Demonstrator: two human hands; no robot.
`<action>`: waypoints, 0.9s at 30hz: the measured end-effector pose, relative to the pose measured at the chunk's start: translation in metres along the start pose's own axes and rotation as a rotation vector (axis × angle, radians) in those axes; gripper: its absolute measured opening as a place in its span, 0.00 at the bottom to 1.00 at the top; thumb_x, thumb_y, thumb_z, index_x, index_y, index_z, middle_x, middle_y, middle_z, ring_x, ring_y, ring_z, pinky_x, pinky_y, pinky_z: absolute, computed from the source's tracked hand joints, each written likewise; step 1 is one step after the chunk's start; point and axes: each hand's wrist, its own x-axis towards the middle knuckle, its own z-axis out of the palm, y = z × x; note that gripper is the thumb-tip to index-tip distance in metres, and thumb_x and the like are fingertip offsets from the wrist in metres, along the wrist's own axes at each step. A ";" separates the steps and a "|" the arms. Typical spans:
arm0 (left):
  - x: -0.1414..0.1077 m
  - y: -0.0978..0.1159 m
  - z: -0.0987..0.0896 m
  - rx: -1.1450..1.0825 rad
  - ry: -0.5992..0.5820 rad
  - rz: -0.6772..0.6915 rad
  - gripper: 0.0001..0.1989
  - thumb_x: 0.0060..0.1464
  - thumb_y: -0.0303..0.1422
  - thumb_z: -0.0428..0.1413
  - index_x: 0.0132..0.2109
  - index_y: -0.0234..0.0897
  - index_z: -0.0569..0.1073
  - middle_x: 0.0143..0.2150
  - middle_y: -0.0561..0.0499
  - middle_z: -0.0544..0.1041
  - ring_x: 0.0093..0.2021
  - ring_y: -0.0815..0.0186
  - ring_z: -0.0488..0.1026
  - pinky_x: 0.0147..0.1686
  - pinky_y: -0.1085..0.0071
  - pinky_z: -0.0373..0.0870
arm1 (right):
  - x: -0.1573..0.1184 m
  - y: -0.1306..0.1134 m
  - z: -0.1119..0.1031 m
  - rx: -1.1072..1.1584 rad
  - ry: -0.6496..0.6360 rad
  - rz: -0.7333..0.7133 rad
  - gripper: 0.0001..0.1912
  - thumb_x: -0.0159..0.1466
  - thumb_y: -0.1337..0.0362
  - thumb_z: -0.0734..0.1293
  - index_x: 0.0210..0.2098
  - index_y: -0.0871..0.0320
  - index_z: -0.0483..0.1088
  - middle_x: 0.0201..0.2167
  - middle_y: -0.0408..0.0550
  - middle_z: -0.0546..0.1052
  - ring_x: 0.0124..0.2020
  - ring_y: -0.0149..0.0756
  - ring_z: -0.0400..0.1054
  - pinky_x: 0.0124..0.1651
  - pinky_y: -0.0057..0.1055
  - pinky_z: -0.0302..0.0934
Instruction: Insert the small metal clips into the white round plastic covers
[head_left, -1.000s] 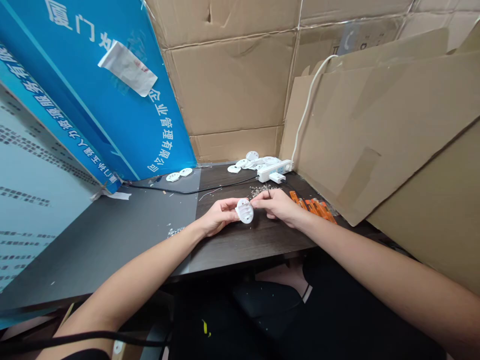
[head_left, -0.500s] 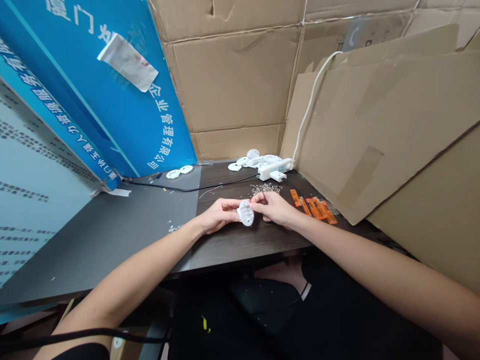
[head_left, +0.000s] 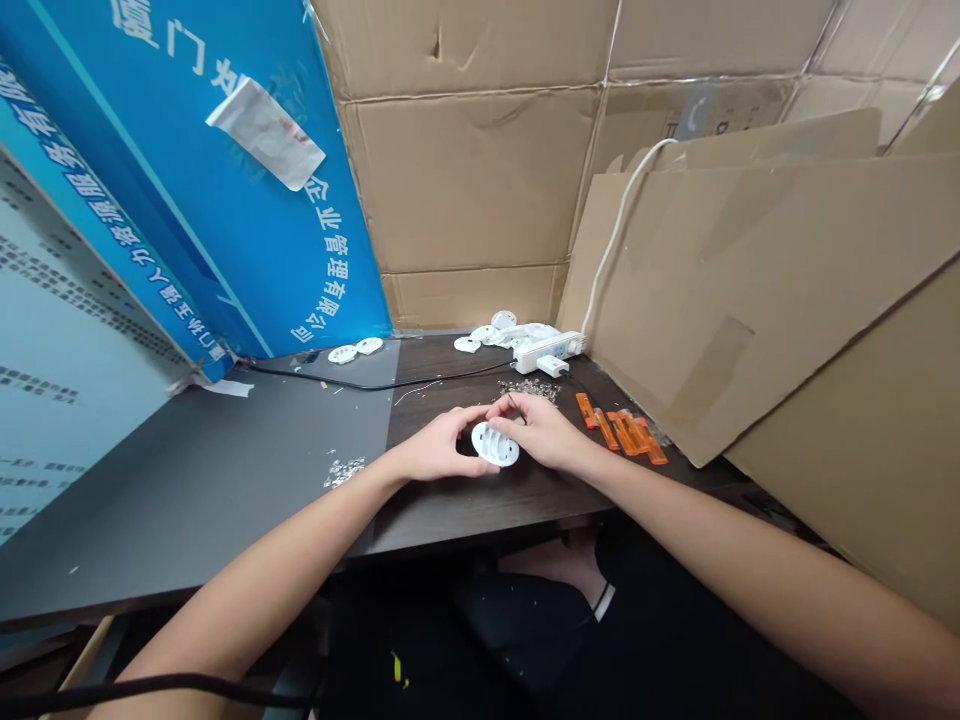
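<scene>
A white oval plastic piece with slots is held over the dark table near its front edge. My left hand grips its left side, thumb below and fingers above. At its upper right, my right hand has thumb and fingers pinched at the rim; whatever small thing may be between them is hidden. Just behind my right hand lies a pile of small clear pieces. Another small heap of clear bits is left of my left hand.
Several white discs lie at the back beside a white power strip. Two more discs are further left. Orange packets lie at the right. A black cable crosses the table; cardboard leans at the right.
The white piece has turned from upright to lying wider and flatter. My left hand has opened wider around it, and my right fingers have shifted to its upper edge. The view has tilted slightly.
</scene>
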 end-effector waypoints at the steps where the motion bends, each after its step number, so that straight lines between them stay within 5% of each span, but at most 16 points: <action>1: 0.001 0.001 0.001 -0.056 -0.012 -0.010 0.36 0.48 0.37 0.69 0.64 0.39 0.70 0.58 0.43 0.75 0.57 0.52 0.72 0.58 0.59 0.67 | 0.001 0.000 0.001 -0.024 0.023 -0.020 0.10 0.62 0.58 0.68 0.37 0.59 0.74 0.33 0.46 0.78 0.30 0.34 0.68 0.33 0.30 0.62; 9: 0.006 0.006 0.004 -0.460 0.035 -0.160 0.20 0.46 0.33 0.70 0.47 0.33 0.79 0.40 0.48 0.80 0.40 0.64 0.74 0.46 0.67 0.67 | 0.008 -0.004 0.005 -0.300 0.225 -0.223 0.08 0.64 0.61 0.70 0.38 0.57 0.81 0.36 0.48 0.82 0.33 0.35 0.69 0.39 0.32 0.62; 15: 0.028 0.001 -0.009 -0.557 0.123 -0.238 0.16 0.40 0.33 0.72 0.35 0.31 0.78 0.31 0.51 0.76 0.30 0.71 0.68 0.35 0.72 0.61 | 0.045 -0.002 -0.008 -0.456 0.236 -0.350 0.07 0.64 0.63 0.70 0.37 0.58 0.81 0.39 0.50 0.82 0.42 0.39 0.73 0.46 0.33 0.63; 17: 0.037 -0.003 -0.013 -0.512 0.208 -0.231 0.17 0.38 0.32 0.72 0.36 0.31 0.78 0.31 0.51 0.76 0.31 0.71 0.68 0.36 0.71 0.62 | 0.062 -0.003 -0.020 -0.595 0.175 -0.276 0.09 0.65 0.62 0.69 0.40 0.57 0.81 0.40 0.50 0.82 0.42 0.39 0.73 0.46 0.33 0.63; 20: 0.043 -0.012 -0.015 -0.465 0.422 -0.125 0.23 0.39 0.33 0.72 0.44 0.33 0.79 0.39 0.49 0.80 0.37 0.67 0.71 0.40 0.70 0.64 | 0.082 -0.004 -0.038 -0.930 0.061 0.052 0.11 0.66 0.63 0.66 0.37 0.56 0.82 0.37 0.51 0.83 0.39 0.41 0.74 0.41 0.33 0.63; 22: 0.042 -0.020 -0.014 -0.436 0.512 -0.110 0.24 0.43 0.37 0.71 0.48 0.34 0.79 0.41 0.49 0.80 0.35 0.68 0.70 0.36 0.71 0.62 | 0.089 -0.003 -0.045 -1.010 0.025 0.123 0.08 0.62 0.66 0.69 0.35 0.56 0.83 0.37 0.53 0.83 0.38 0.43 0.75 0.39 0.34 0.62; 27: 0.033 -0.031 -0.012 -0.402 0.527 -0.173 0.24 0.46 0.41 0.70 0.49 0.34 0.79 0.37 0.50 0.79 0.29 0.71 0.63 0.28 0.72 0.54 | 0.097 0.003 -0.039 -1.076 -0.023 0.148 0.08 0.60 0.67 0.70 0.36 0.55 0.83 0.39 0.56 0.82 0.41 0.45 0.75 0.40 0.34 0.63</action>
